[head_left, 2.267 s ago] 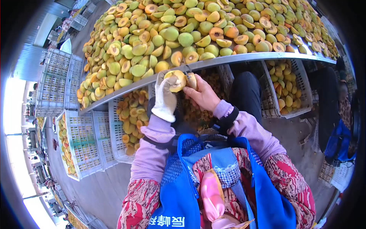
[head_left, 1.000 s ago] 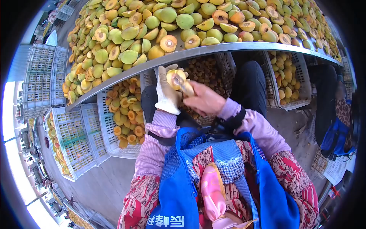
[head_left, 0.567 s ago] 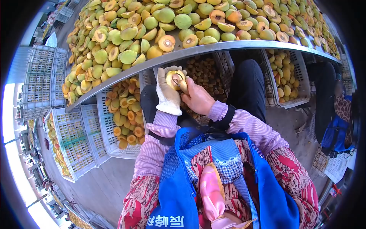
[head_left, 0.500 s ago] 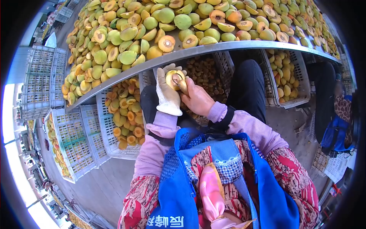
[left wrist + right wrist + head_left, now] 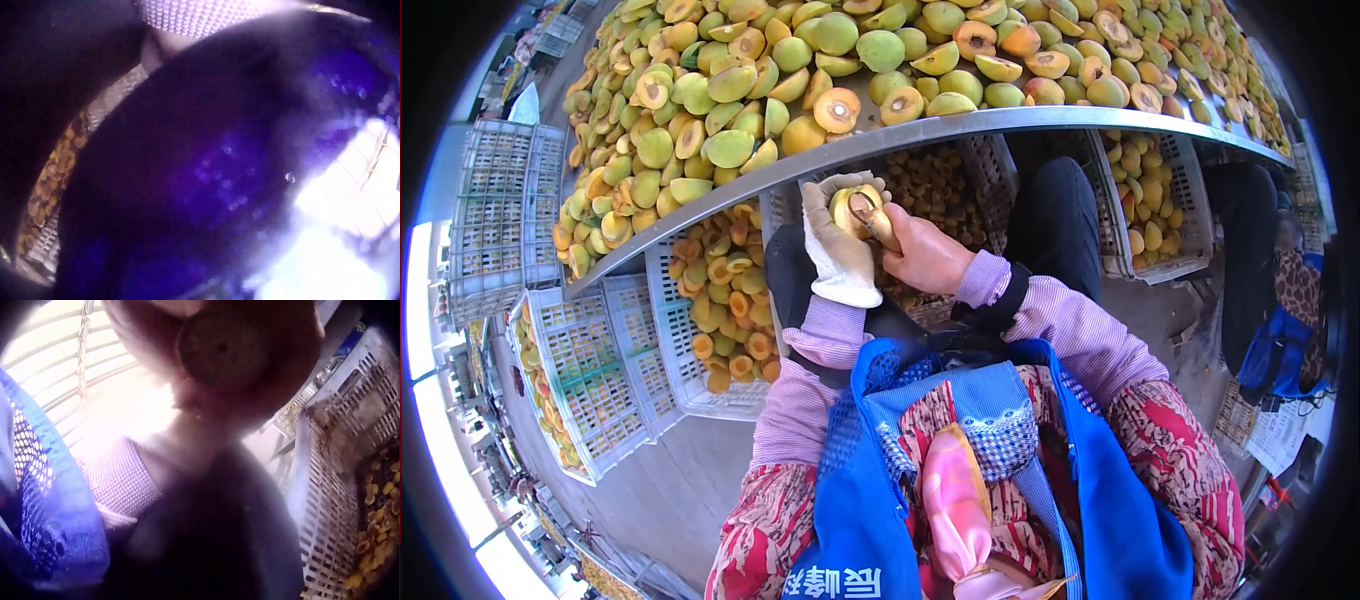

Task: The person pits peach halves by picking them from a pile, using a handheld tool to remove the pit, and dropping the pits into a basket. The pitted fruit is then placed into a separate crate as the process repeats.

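In the head view my left hand [image 5: 836, 240], in a white and tan work glove, holds a yellow peach half [image 5: 842, 212] with its cut face up. My bare right hand [image 5: 932, 256] grips the wooden handle [image 5: 884, 232] of a pitting knife. Its curved metal loop lies over the middle of the cut face, around the stone area. In the right wrist view the round butt of the handle [image 5: 219, 347] shows within the curled fingers. The left wrist view is mostly dark blue cloth; the left hand itself is hidden there.
A metal-edged table [image 5: 800, 163] heaped with halved peaches [image 5: 730, 150] stands ahead. Beneath are a crate [image 5: 672, 330] of peach halves on the left, a crate of dark scraps between my knees, and another peach crate [image 5: 1200, 240] right. Stacked crates [image 5: 505, 215] stand far left.
The pitting knife has gone from beside the peach half onto its cut face. Both hands have come lower, away from the table edge; lately the left hand and fruit tilt slightly.
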### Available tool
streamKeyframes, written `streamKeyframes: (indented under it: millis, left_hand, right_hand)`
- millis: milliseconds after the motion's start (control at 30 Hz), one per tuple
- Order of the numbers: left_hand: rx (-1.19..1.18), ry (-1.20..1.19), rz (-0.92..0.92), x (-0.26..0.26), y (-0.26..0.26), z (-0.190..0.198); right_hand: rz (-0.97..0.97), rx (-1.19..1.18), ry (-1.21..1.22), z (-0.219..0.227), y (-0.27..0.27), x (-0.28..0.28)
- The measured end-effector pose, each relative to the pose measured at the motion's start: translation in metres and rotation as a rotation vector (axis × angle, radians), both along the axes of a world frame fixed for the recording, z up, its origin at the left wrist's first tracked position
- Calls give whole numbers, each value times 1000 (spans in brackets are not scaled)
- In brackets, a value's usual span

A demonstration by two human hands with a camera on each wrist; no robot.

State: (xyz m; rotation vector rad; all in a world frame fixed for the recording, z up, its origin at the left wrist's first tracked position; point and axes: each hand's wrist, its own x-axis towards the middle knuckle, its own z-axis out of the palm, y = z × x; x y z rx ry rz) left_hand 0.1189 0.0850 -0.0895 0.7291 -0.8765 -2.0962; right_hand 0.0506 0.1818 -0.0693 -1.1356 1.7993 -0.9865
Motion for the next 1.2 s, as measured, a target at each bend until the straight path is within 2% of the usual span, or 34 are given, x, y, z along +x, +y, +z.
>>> streamKeyframes:
  millis: [133,200,233,300,433,500,533,567,633,733,767,833,867,933,967,1033,1067,1100,1133,1200]
  left_hand:
    - [79,-61,-42,4,-3,6]
    - [4,-123,-160,5,-5,2]
    - [5,-123,-163,5,-4,2]
    - [-214,-192,-234,5,-2,4]
    - [-168,-168,-307,3,-3,5]
    - [-136,-217,-409,6,-4,6]
    - [-138,-230,-417,6,-4,6]
    - [-138,-229,-419,8,-3,5]
    - [-168,-258,-398,10,-3,3]
    - [-198,-229,-430,14,-5,0]
    - [-197,-223,-435,13,-6,2]
    - [-34,-282,-477,13,-9,6]
    - [-11,-274,-460,13,-9,6]
    - [-74,-250,-442,14,-7,4]
    - [-137,-232,-425,15,-6,5]
    - [-183,-216,-406,17,-2,8]
    - [-230,-206,-384,18,-1,10]
    - [-231,-203,-382,20,-1,9]
    - [-327,-151,-382,22,0,7]
    - [-478,-115,-407,23,-1,8]
  right_hand:
    - [60,47,60,-12,1,-5]
    - [81,48,-5,-16,6,-7]
    - [78,49,-5,-22,8,-9]
    - [91,-161,41,-37,10,-14]
    - [173,-98,-93,-46,15,-27]
    - [262,108,-211,-28,16,-30]
    - [258,227,-234,-11,18,-32]
    - [256,226,-234,0,19,-33]
    - [297,404,-392,14,20,-33]
    - [305,467,-387,20,19,-30]
    - [299,469,-385,9,17,-28]
    - [270,378,-80,-24,11,-22]
    - [269,379,-73,-10,11,-22]
    - [248,568,-381,29,14,-19]
    - [249,570,-378,28,15,-18]
    - [194,571,-785,22,18,-17]
    - [192,571,-780,20,19,-18]
    - [206,562,-919,19,21,-19]
    - [221,549,-1061,17,21,-19]
    - [207,520,-1093,13,24,-15]
